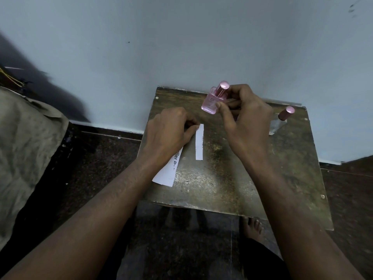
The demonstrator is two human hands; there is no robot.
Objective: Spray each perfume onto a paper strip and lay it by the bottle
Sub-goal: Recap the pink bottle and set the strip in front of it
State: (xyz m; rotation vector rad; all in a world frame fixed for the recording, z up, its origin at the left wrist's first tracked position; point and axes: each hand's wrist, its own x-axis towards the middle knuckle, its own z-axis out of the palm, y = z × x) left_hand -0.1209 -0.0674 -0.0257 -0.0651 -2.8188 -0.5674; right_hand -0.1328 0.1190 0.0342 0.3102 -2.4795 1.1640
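My right hand (245, 120) grips a small pink perfume bottle (212, 101) with a shiny pink cap, tilted and held above the back of the worn wooden table (232, 178). My left hand (170, 131) pinches the top end of a narrow white paper strip (199, 143) that lies flat on the table. A wider printed paper piece (168, 170) lies partly under my left wrist. A second clear bottle (279, 123) with a pink cap stands at the table's back right.
The table stands against a pale blue wall (181, 47). A grey cloth heap (24, 148) lies on the dark floor to the left. A bare foot (252, 227) shows below the table's front edge.
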